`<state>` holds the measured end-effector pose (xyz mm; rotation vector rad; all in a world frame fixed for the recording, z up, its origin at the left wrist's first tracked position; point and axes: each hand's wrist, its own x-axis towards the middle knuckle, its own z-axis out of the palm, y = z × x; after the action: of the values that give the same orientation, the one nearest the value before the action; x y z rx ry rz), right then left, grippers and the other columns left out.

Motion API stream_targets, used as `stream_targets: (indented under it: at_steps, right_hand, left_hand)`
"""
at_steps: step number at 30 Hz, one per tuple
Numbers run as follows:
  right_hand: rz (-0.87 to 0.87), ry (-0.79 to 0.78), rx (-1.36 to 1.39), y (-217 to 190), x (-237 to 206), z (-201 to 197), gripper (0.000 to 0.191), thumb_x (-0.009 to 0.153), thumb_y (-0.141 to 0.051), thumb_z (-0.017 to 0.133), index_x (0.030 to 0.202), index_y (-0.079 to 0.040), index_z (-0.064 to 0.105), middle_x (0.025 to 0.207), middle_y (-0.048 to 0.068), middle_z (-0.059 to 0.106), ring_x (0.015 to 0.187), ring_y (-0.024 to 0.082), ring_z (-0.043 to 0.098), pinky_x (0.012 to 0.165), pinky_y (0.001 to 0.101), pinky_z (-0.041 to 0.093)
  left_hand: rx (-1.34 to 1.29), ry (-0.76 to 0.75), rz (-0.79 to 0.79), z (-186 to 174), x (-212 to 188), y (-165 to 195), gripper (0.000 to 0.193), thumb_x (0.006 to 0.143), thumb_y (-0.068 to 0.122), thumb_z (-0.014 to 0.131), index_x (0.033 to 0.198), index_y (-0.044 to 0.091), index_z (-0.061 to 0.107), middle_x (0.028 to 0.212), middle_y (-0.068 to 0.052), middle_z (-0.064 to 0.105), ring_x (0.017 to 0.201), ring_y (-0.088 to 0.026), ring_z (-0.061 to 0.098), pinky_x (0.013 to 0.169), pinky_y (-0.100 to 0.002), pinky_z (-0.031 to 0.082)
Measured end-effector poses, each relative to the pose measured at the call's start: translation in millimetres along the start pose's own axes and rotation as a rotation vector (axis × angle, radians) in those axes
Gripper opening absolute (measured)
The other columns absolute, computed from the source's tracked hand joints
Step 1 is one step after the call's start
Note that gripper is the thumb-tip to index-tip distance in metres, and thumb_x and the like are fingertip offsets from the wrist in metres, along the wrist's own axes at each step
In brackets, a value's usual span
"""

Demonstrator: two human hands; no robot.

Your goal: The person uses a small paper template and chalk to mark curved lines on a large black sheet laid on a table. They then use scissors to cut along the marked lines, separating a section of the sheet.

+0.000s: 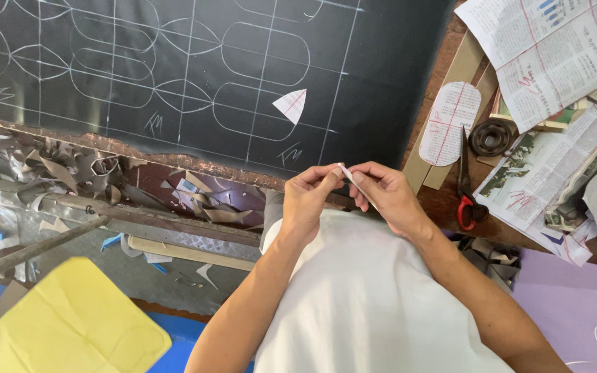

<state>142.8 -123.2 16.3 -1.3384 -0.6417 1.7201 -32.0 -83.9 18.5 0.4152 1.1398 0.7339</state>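
My left hand (307,195) and my right hand (383,193) meet in front of my white shirt, both pinching a small white piece of paper (344,170) between fingertips. Just beyond them lies a large black sheet (195,76) marked with chalk lines and rounded outlines. A small white leaf-shaped paper template (291,105) with a red line rests on that sheet.
An oblong paper template (448,124) lies right of the sheet, beside red-handled scissors (466,186) and a dark tape roll (490,137). Newspapers (554,62) cover the right side. Offcut scraps (50,169) pile up at left, above a yellow sheet (70,324).
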Motion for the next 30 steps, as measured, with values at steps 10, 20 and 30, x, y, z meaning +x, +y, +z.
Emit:
stream_targets:
  at_steps: [10,20,30]
  right_hand:
    - [0.14,-0.064,0.136,-6.3,3.5,2.8,0.025,0.104,-0.017,0.057,0.121,0.0,0.065,0.079,0.004,0.065,0.064,0.008,0.059,0.054,0.023,0.047]
    - [0.138,-0.145,0.167,-5.8,10.5,-2.0,0.027,0.107,-0.021,0.055,0.113,0.004,0.064,0.086,0.003,0.064,0.071,0.008,0.059,0.065,0.022,0.05]
    - [0.125,-0.257,0.156,-7.1,15.7,-18.0,0.031,0.111,-0.027,0.051,0.112,0.001,0.064,0.073,0.002,0.058,0.059,0.007,0.05,0.052,0.0216,0.041]
  left_hand:
    - [0.027,-0.006,0.113,-4.8,5.4,-2.0,0.014,0.095,0.006,0.071,0.104,-0.004,0.074,0.094,-0.007,0.075,0.086,-0.01,0.067,0.078,-0.025,0.054]
    - [-0.013,0.028,0.113,-10.1,10.1,-7.8,0.014,0.093,0.006,0.071,0.104,-0.003,0.072,0.095,-0.004,0.073,0.086,-0.007,0.066,0.079,-0.022,0.052]
    - [0.113,0.138,0.181,-28.1,16.0,-12.1,0.015,0.093,0.007,0.072,0.105,-0.002,0.074,0.091,-0.003,0.072,0.08,-0.006,0.063,0.074,-0.021,0.051]
